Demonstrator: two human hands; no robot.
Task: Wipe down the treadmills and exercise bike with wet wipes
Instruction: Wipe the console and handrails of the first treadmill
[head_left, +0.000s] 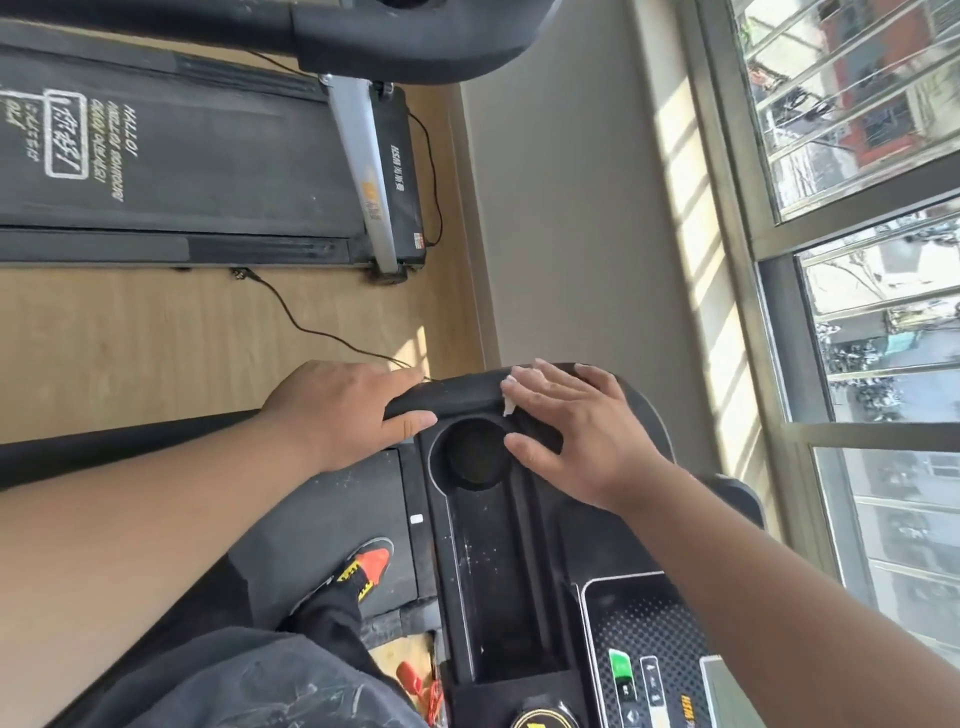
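Wipe (510, 399) lies pressed under the flat, unclenched right hand (576, 436) for scrubbing; left hand (343, 410) clasps the handrail (452, 395), steadying.

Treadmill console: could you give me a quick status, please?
Left hand grips handlebar. Right hand presses wet wipe flat there. Nothing obstructing.

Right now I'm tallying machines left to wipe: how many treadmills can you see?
2. One treadmill is under the person's hands, wipe on its handrail; the other treadmill lies across the floor. Others may be out of view.
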